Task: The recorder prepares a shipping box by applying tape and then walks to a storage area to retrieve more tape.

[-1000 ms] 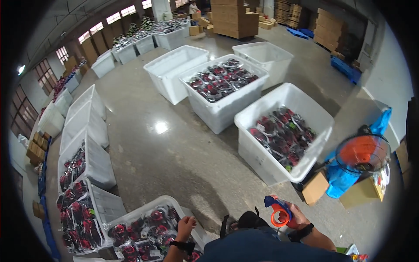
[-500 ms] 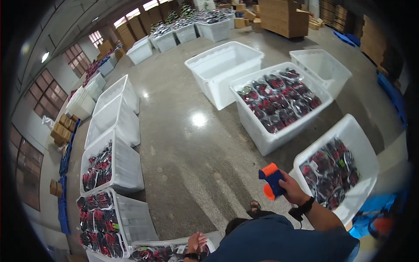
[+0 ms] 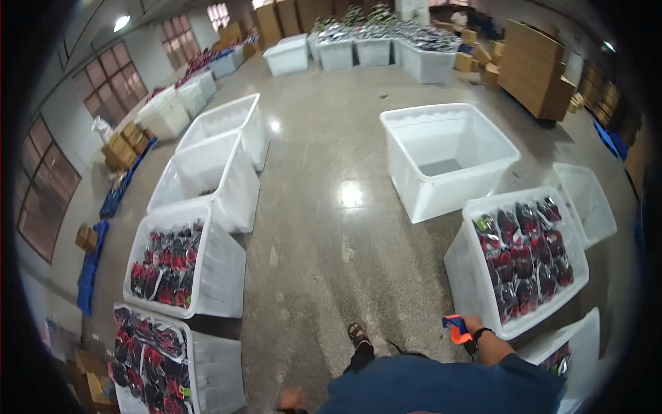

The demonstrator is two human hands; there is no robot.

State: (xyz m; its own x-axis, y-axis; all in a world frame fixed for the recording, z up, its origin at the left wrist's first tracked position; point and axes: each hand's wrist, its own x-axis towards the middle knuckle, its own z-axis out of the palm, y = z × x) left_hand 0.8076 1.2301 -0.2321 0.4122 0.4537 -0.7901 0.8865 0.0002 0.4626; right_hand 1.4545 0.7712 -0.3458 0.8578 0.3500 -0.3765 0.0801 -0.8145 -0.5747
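Observation:
My right hand [image 3: 473, 323] is closed around a blue and orange hand-held tool [image 3: 455, 330], whose exact kind I cannot make out. It is beside the near corner of a white plastic bin [image 3: 463, 269] filled with rows of clear-bagged black and red shoes [image 3: 527, 259]. Low at the lower edge, my left hand [image 3: 292, 399] hangs over the floor, smeared by motion, so its fingers do not show clearly. Left of it stands another white bin [image 3: 217, 369], packed with similar bagged shoes [image 3: 153, 362].
A large empty-looking white bin [image 3: 424, 196] stands ahead on the right. More bins [image 3: 238, 190] line the left side. A grey floor [image 3: 317, 262] runs between the rows. Filled bins [image 3: 420, 65] and a big cardboard box [image 3: 527, 69] stand at the back.
The view has swung right and moved forward along the aisle. My right hand, still holding the tool, appears lower. My left hand has left the nearby shoe bin and is blurred.

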